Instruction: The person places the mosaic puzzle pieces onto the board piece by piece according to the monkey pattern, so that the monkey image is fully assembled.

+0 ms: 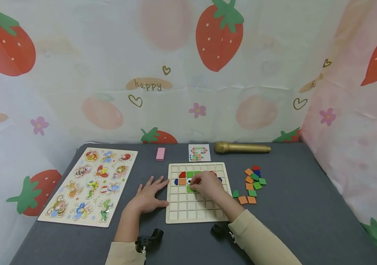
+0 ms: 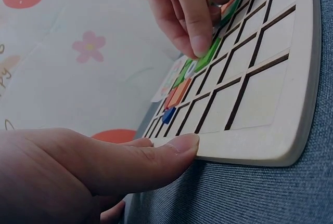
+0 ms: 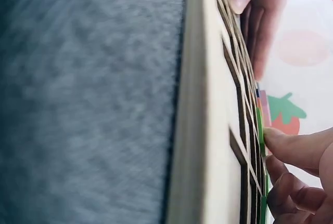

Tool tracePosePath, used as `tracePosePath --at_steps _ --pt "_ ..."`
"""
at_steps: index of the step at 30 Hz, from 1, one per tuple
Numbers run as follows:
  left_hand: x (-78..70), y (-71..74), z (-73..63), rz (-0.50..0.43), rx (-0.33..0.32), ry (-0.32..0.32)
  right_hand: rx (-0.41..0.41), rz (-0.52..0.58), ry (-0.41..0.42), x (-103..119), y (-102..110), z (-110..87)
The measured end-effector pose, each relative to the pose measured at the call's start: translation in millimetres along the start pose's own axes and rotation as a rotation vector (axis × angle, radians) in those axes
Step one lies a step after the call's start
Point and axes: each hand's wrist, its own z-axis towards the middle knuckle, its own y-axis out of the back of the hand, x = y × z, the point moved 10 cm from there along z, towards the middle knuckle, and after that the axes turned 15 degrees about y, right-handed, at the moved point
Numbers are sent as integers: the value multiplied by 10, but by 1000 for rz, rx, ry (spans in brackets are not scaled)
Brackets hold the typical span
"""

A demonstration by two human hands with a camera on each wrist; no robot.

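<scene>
A pale wooden grid board (image 1: 183, 215) lies on the table. My left hand (image 1: 146, 197) rests spread at its left side, thumb and a fingertip touching the edge. Over the upper middle, my right hand (image 1: 209, 187) pinches a green tile (image 2: 208, 56) at a grid cell; its fingers partly cover the tile. Around it in the grid sit a red piece (image 1: 182, 174), an orange tile (image 1: 182, 181), a blue piece (image 1: 176, 182), another green tile (image 1: 189, 173) and a white tile with an eye mark (image 2: 191, 69). My right hand hides some cells.
Loose orange, green, red and blue pieces (image 1: 249, 186) lie right of the board. Behind it are a pattern card (image 1: 199, 159), a pink block (image 1: 160, 154) and a gold microphone (image 1: 243, 148). An insect picture board (image 1: 87, 187) lies left on the dark tablecloth (image 1: 291, 221).
</scene>
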Motion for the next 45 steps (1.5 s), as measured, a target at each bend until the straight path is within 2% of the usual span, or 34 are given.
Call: tracePosePath --at_steps 5,12,19,27,33,45 --pt "-8 5 -5 -2 3 -2 -16 -7 8 -2 35 -30" --pt "0 7 -3 -4 5 5 -47 -9 2 -31 198 -149" --pt "16 7 2 6 2 13 -97 -20 -36 -187 384 -332" --pt "-25 38 -42 -15 9 -8 -140 6 -76 -467 625 -556" --pt "-30 21 -43 -13 8 -2 -152 -40 -96 -673 825 -692" --pt "-27 2 -27 -11 4 -9 -229 -94 -200 -1268 1294 -805"
